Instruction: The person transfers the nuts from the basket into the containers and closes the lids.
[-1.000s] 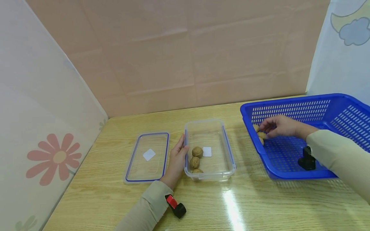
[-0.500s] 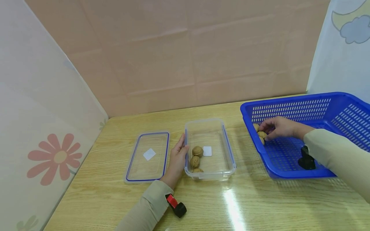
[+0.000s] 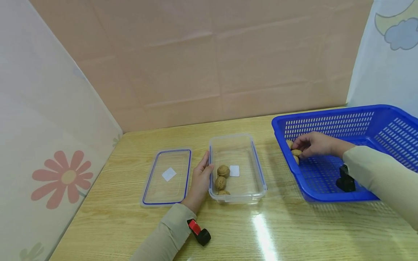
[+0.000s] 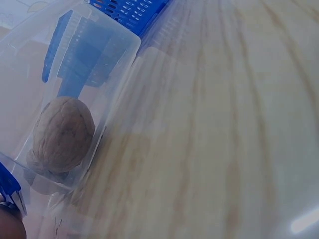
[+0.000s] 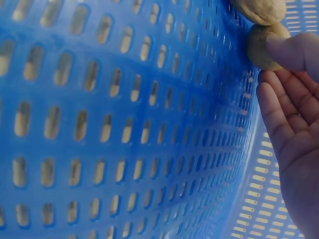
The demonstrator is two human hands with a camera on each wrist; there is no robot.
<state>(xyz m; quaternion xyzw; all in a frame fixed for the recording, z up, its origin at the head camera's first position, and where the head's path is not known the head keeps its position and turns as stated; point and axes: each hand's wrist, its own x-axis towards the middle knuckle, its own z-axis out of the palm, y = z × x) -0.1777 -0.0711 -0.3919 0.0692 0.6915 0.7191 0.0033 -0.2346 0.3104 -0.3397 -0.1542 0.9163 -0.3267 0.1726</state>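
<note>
My left hand (image 3: 199,183) rests along the left wall of a clear plastic food container (image 3: 243,152), its fingers extended against the side. In the container's near left part lie several walnuts (image 3: 223,171); one walnut (image 4: 63,133) shows large through the plastic in the left wrist view. Inside a blue plastic basket (image 3: 333,197), my right hand (image 3: 315,144) pinches a walnut (image 3: 296,152) by the left wall. The right wrist view shows the thumb on that walnut (image 5: 266,47) with fingertips under it. Another walnut (image 5: 261,10) touches it.
A clear lid (image 3: 179,159) with a blue seal lies flat on the wooden table (image 3: 107,217), left of the container. Behind the table stands a beige backdrop (image 3: 196,65). The basket's raised rim stands between its walnuts and the container.
My right hand has stayed almost in place, with its thumb and fingers settling on the walnut, which has turned slightly. My left hand and the container have not moved.
</note>
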